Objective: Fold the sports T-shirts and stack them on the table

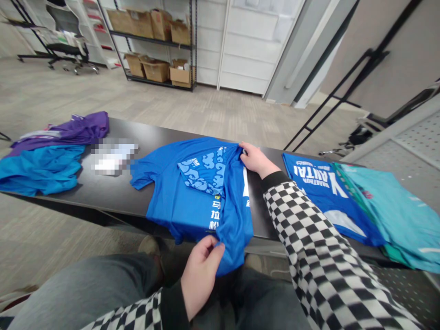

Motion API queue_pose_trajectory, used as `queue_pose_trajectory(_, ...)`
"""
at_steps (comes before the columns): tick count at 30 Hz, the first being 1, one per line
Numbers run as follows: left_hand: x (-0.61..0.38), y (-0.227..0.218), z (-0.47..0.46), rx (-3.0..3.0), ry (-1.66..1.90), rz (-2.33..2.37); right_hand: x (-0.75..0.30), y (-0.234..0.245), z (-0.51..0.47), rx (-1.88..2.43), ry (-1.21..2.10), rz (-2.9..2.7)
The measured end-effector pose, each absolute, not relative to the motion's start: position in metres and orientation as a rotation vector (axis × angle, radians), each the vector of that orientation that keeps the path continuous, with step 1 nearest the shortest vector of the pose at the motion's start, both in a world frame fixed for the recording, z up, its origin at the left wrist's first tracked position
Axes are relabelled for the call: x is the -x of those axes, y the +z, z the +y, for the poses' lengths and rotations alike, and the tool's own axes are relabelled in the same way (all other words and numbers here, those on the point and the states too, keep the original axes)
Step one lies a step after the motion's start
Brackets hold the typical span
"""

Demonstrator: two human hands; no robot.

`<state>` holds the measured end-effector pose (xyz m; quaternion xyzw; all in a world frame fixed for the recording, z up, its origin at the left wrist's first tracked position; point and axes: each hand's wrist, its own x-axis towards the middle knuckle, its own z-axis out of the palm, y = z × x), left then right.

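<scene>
A blue T-shirt [185, 201] with white lettering and a pale blue wave pattern lies across the dark table [103, 201], its lower part hanging over the near edge. Its right side is folded inward, and a sleeve points left. My left hand [202, 270] pinches the shirt's cloth near the front edge between thumb and fingers. At the far right part of the shirt, my right hand [256, 159] is closed on the fabric by the collar or shoulder; I cannot tell which.
Folded blue shirts [319, 192] and turquoise shirts [405, 206] lie at the right end. To the left are a crumpled bright blue garment [44, 167], a purple garment [89, 128] and a blurred pale item [113, 158]. Beyond stands a shelf rack [151, 39] with cardboard boxes.
</scene>
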<state>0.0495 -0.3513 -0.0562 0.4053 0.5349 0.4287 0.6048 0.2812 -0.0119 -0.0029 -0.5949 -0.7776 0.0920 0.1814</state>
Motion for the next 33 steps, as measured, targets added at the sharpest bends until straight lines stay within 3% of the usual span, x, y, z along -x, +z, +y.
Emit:
queue_pose_trajectory(6,-0.039,-0.062,-0.335,-1.427,0.517,1.172,-0.279,-0.003,-0.012,1.726,0.225,-2.106)
queue_pose_trajectory(11,0.001,0.010,-0.320,-2.064,-0.106,1.140,-0.283,0.001,-0.011,1.849,0.204,-1.943)
queue_pose_trajectory(14,0.014,0.073,-0.290,-2.031,0.121,0.941,-0.284,0.004,-0.011,1.921,0.206,-1.919)
queue_pose_trajectory(16,0.017,0.095,-0.254,-2.159,0.389,1.076,-0.282,0.005,-0.011,1.965,0.200,-1.895)
queue_pose_trajectory(19,0.022,0.081,-0.189,-2.368,0.533,1.423,-0.275,0.006,-0.012,1.975,0.207,-1.931)
queue_pose_trajectory(25,0.045,0.009,-0.128,-2.480,0.089,1.763,-0.276,0.005,-0.008,1.994,0.206,-1.982)
queue_pose_trajectory(33,0.054,0.005,-0.129,-2.486,0.080,1.861,-0.291,0.009,-0.005,1.973,0.197,-1.872)
